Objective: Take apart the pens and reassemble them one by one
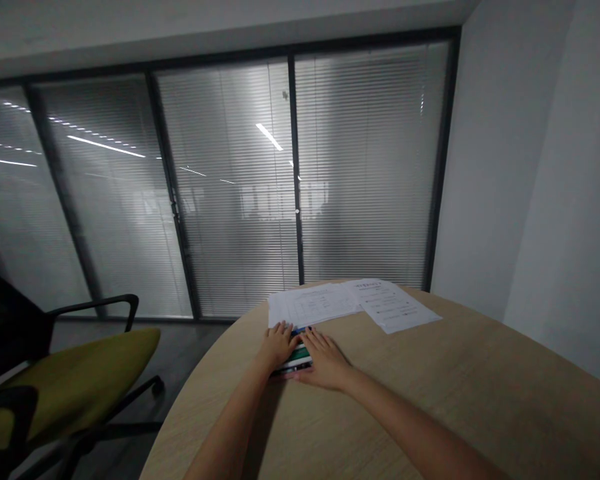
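Note:
Both my hands rest on a small stack of green and white booklets or boxes (298, 358) lying on a round wooden table (430, 400). My left hand (277, 345) lies flat on the stack's left side, fingers stretched toward the papers. My right hand (324, 360) lies flat over its right side, fingers also extended. Most of the stack is hidden under my hands.
Several printed white sheets (353, 303) lie just beyond my hands near the table's far edge. An office chair with a yellow-green seat (75, 380) stands to the left. Glass partitions with closed blinds (240, 193) fill the back wall; a white wall is at right.

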Motion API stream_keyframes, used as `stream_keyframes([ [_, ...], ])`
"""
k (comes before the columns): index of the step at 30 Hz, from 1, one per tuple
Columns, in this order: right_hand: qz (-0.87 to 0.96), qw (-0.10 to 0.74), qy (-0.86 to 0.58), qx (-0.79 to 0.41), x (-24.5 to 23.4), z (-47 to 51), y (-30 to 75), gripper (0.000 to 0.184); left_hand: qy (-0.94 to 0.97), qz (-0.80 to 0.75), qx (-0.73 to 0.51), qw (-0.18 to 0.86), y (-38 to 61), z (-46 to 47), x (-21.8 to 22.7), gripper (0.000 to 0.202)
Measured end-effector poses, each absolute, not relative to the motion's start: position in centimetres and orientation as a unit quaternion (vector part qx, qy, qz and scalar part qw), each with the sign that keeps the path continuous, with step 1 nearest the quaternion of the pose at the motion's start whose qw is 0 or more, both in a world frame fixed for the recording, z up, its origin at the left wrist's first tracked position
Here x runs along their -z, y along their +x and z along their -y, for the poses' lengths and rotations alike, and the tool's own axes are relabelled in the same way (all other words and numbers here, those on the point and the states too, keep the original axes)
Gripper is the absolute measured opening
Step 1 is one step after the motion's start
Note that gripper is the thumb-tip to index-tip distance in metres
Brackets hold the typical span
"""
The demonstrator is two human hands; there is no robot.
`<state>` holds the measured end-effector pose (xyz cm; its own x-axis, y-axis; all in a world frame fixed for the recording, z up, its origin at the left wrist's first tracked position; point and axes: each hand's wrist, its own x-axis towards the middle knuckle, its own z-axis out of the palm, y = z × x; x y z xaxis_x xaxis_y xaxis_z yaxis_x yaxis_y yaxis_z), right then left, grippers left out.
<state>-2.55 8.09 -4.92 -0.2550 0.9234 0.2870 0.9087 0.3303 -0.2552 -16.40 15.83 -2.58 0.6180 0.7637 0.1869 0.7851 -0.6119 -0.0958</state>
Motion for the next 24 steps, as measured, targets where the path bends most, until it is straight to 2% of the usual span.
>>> stream_keyframes([
  [3,0.791,0.179,-0.583,-0.043,4.6,-8.7,-2.2,0.098,-0.897,0.425,0.061,0.102,-16.7,-16.1,2.6,0.027],
  [8,0.780,0.216,-0.587,-0.011,4.0,-7.2,-3.4,0.083,-0.892,0.434,0.053,0.120,-17.5,-16.3,2.6,0.028],
  [12,0.747,0.226,-0.625,0.010,4.2,-5.7,-5.5,0.079,-0.876,0.459,0.061,0.134,-17.5,-16.4,2.8,0.027],
  [20,0.755,0.176,-0.631,-0.022,4.2,-7.1,-5.6,0.090,-0.875,0.462,0.073,0.129,-16.6,-16.6,2.9,0.027],
  [22,0.761,0.181,-0.623,-0.017,4.2,-7.6,-5.2,0.083,-0.879,0.457,0.070,0.119,-16.7,-16.5,3.0,0.027],
  [24,0.760,0.201,-0.618,-0.001,4.2,-8.1,-5.0,0.069,-0.884,0.450,0.063,0.106,-16.7,-16.6,3.1,0.027],
])
